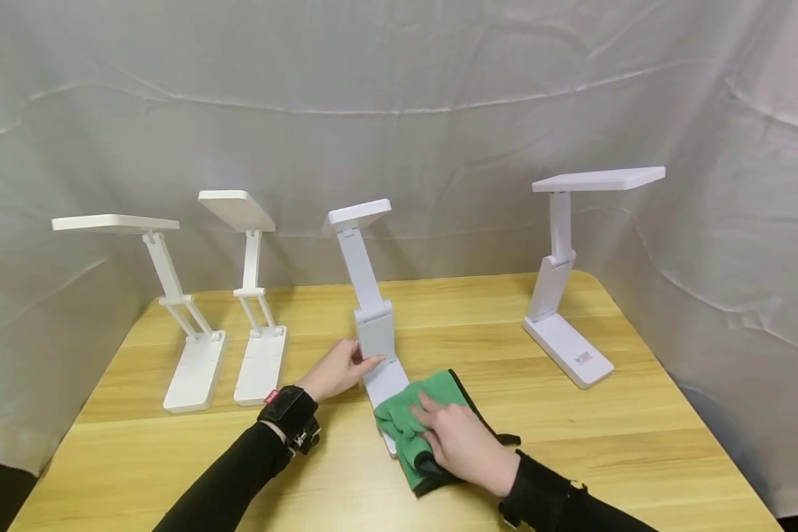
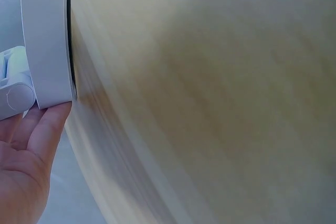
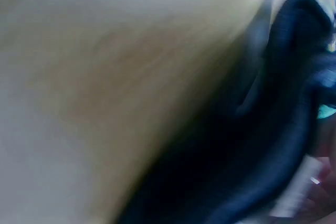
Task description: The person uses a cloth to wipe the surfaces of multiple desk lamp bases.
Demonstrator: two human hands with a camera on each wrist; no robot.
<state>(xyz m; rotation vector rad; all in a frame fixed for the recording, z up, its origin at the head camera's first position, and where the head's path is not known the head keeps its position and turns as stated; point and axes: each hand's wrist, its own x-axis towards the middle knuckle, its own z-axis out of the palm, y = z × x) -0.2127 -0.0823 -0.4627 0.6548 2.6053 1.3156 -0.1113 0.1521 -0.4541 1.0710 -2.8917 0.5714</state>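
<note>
We see white folding desk lamps (image 1: 376,337) and a yellow-brown wood-grain tabletop (image 1: 572,458). We note a green cloth (image 1: 399,415) with black edging (image 1: 430,485), black sleeves (image 1: 229,476) and a pale grey backdrop (image 1: 399,162).

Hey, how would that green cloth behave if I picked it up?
The green cloth would probably sag and fold, since it drapes over a lamp's base. It seems unlikely to roll, lying low under the right hand. Being soft-looking fabric, it likely wouldn't break.

Black sleeves (image 1: 229,473) meet black wristbands (image 1: 291,409) (one red-tagged).
</note>
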